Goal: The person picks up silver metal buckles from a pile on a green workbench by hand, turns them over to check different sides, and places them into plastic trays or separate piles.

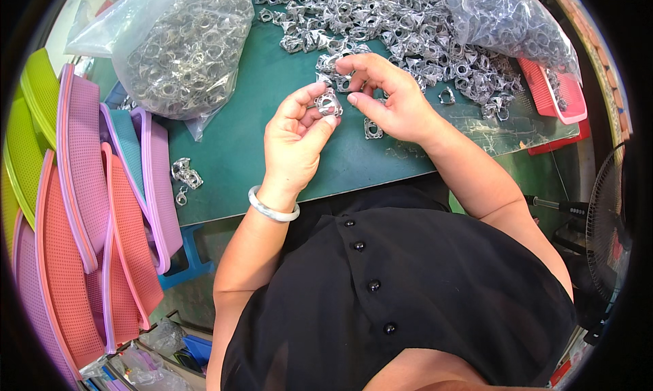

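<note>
Over the near part of the green table, my left hand [294, 129] pinches a small silvery metal casting [328, 104] with a round hole, between thumb and fingertips. A pale bangle circles that wrist. Just to the right, my right hand [391, 95] hovers with its thumb and forefinger apart and bent toward the casting; nothing shows between them. Its other fingers curl partly out of sight. Behind both hands spreads a large heap of similar castings [367, 17]. One loose casting [373, 128] lies below my right hand.
A clear plastic bag [183, 57] of castings stands at the back left, another bag [517, 23] at the back right above a pink basket [561, 95]. Stacked colourful baskets [81, 173] crowd the left side. Several castings [187, 173] lie near the left edge. A fan [607, 221] stands right.
</note>
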Available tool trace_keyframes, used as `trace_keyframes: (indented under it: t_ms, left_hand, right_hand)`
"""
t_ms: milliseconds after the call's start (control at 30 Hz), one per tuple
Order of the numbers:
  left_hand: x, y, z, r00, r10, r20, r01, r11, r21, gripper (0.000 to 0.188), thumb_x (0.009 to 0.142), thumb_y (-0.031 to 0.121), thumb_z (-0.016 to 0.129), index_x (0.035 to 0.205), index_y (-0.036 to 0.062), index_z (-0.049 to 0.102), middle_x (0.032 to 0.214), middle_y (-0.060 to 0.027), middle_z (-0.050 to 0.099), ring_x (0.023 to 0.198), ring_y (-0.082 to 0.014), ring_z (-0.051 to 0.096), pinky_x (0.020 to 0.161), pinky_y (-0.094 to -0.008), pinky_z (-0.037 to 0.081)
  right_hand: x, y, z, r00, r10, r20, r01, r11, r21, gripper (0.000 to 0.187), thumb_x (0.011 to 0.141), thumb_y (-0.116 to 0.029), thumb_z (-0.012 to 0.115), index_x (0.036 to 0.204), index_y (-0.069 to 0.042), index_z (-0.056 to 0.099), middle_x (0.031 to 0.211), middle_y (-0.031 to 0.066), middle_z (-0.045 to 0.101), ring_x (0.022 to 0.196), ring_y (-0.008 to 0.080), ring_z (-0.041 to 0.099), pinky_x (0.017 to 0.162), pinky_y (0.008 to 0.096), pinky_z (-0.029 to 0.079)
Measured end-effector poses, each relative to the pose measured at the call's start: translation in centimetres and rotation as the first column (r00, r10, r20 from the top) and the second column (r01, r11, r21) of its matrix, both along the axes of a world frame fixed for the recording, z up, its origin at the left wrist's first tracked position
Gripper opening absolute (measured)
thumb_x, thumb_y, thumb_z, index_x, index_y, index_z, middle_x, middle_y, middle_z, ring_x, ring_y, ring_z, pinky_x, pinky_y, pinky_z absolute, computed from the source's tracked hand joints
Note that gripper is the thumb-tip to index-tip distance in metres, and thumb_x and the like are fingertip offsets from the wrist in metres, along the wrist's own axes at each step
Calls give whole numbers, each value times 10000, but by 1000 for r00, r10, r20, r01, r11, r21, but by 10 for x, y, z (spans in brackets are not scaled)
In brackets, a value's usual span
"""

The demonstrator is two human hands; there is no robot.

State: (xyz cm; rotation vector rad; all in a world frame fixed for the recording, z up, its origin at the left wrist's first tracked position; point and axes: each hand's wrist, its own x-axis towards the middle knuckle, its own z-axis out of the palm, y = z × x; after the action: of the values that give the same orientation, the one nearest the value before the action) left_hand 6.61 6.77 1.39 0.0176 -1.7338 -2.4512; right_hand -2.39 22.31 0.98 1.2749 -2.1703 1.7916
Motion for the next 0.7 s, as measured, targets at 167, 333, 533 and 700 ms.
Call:
trace_keyframes:
  t_ms: [167, 333, 533, 700]
  left_hand:
    - [-8, -12, -3, 989, -8, 148, -21, 982, 189, 410, 744, -51, 551, 1145, -25, 475, 983, -75, 541, 844, -119, 545, 757, -261, 470]
    - [-31, -20, -7, 984, 172, 45, -95, 725, -682, 371, 715, 86, 644, 1068, 13, 554, 830, -41, 530, 697, -141, 529, 614, -270, 441]
    - [-52, -21, -10, 982, 126, -140, -157, 136, -978, 238, 723, 147, 670, 917, 19, 618, 701, -61, 529, 583, -184, 524, 558, -296, 443]
    - [-53, -28, -16, 983, 177, -50, -119, 400, -909, 122, 757, 111, 640, 823, 11, 622, 703, -32, 556, 582, -111, 514, 548, -250, 425]
  right_hand:
    - [1, -1, 0, 999, -41, 20, 42, 998, -42, 360, 744, 39, 569, 1098, -21, 538, 992, 80, 563, 709, 116, 578, 579, 227, 461]
    - [1, -1, 0, 999, -45, 25, 47, 997, -54, 330, 752, 34, 567, 1078, -17, 548, 977, 78, 563, 699, 111, 572, 577, 228, 459]
    - [-2, 1, 0, 999, -49, 2, 49, 998, -31, 287, 755, 29, 573, 1038, -23, 568, 945, 68, 562, 683, 107, 563, 569, 225, 451]
    - [-1, 1, 1, 999, -43, 14, 43, 999, -15, 269, 749, 23, 586, 1013, -31, 578, 944, 64, 565, 680, 110, 566, 560, 226, 449]
